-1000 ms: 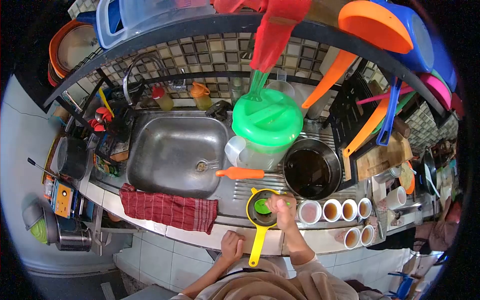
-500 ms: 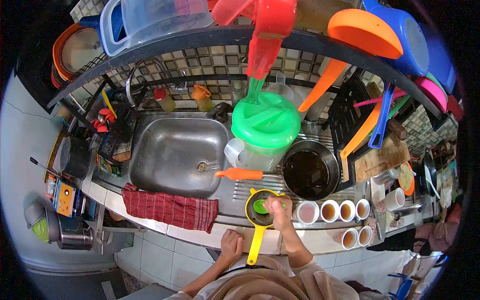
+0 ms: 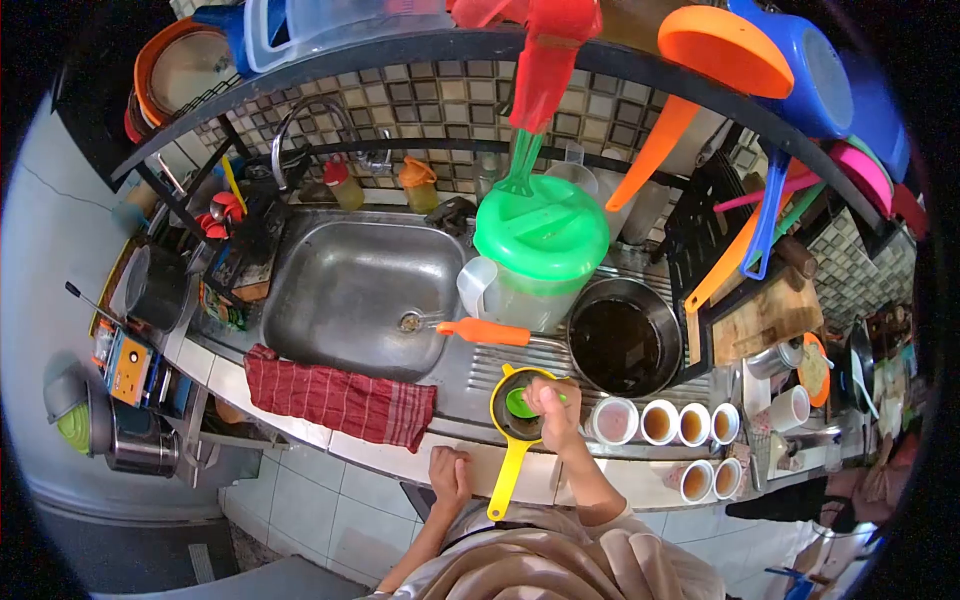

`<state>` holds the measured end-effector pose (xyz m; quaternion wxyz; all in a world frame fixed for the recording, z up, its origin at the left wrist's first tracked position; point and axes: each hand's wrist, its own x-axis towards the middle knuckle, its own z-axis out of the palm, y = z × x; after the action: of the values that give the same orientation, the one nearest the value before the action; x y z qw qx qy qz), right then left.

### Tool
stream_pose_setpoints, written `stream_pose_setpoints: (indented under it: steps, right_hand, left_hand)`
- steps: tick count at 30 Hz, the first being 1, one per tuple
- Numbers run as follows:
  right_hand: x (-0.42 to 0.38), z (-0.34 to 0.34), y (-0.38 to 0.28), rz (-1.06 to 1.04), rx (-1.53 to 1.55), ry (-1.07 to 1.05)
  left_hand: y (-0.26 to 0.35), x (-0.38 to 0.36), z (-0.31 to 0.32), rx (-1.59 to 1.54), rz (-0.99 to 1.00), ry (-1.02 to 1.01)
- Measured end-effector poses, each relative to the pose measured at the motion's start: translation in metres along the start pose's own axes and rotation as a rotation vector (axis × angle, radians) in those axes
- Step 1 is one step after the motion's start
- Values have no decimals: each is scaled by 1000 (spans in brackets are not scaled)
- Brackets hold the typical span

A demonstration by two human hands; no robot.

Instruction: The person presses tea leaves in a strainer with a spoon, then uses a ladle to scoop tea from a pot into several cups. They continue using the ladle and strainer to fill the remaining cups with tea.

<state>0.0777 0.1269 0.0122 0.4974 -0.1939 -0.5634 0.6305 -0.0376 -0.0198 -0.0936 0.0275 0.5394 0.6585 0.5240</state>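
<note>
My right hand [image 3: 556, 408] is closed on the handle of a small green scoop [image 3: 520, 403], whose bowl lies inside a yellow strainer [image 3: 510, 480]. What is under the strainer is hidden. Near the counter's front edge, left of the strainer handle, my left hand [image 3: 449, 474] is curled closed with nothing visible in it. Right of my right hand stands a cup with pale contents [image 3: 613, 421]. Beyond it are several cups of brown liquid [image 3: 659, 423]. A pan of dark liquid [image 3: 622, 337] sits behind them, its orange handle [image 3: 485, 332] pointing left.
A green-lidded pitcher [image 3: 542, 235] stands behind the pan handle. To the left are the steel sink [image 3: 360, 295] and a red cloth [image 3: 340, 398] on the counter edge. Utensils, including an orange ladle [image 3: 655, 150], hang from the black rack overhead. A wooden board [image 3: 765, 325] leans at right.
My left hand has shifted slightly left and up. My right hand stays at the strainer with the scoop, a little further left. The whole view has shifted slightly.
</note>
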Motion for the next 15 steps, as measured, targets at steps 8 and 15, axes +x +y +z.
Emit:
stream_pose_setpoints:
  steps: [8, 15]
  right_hand:
    - [6, -5, -5, 33, 26, -44]
    - [6, -4, -6, -47, 22, -64]
  left_hand:
    - [-1, -2, -1, 20, 1, 12]
    - [1, 0, 0, 27, -40, 23]
